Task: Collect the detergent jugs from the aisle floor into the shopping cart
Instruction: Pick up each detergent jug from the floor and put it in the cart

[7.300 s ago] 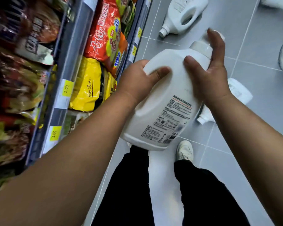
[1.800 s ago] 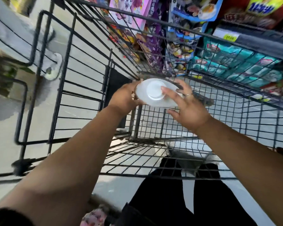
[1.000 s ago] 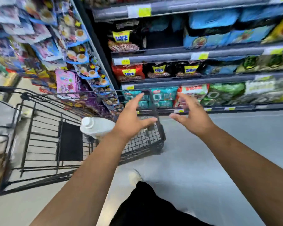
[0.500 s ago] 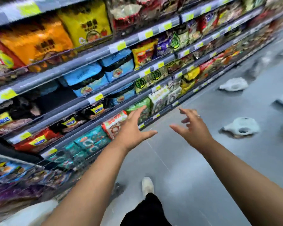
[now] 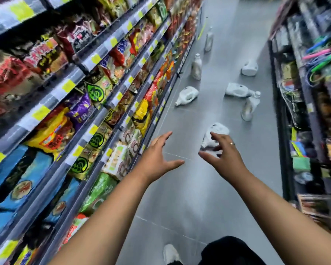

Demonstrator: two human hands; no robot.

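Empty hands (image 5: 191, 157) above floor-strewn detergent jugs (image 5: 187, 95)

Seven white detergent jugs are on the grey tiled aisle floor (image 5: 189, 188). Four lie on their sides: one (image 5: 215, 134) partly behind the right hand, one (image 5: 187, 95) near the left shelving, one (image 5: 237, 90) towards the right, and one (image 5: 249, 68) farther back. Three stand upright: one (image 5: 249, 107) by the right shelving, one (image 5: 196, 67) by the left shelving, and one (image 5: 209, 40) farthest down the aisle. Two bare hands are in view, the left hand (image 5: 157, 159) and the right hand (image 5: 225, 155), both empty with fingers spread. One ring (image 5: 232, 143) sits on the right hand. One white shoe (image 5: 170, 253) shows at the bottom edge. Two shelf units line the aisle, one (image 5: 69, 96) packed with snack bags and one (image 5: 302, 92) too blurred to count its goods.
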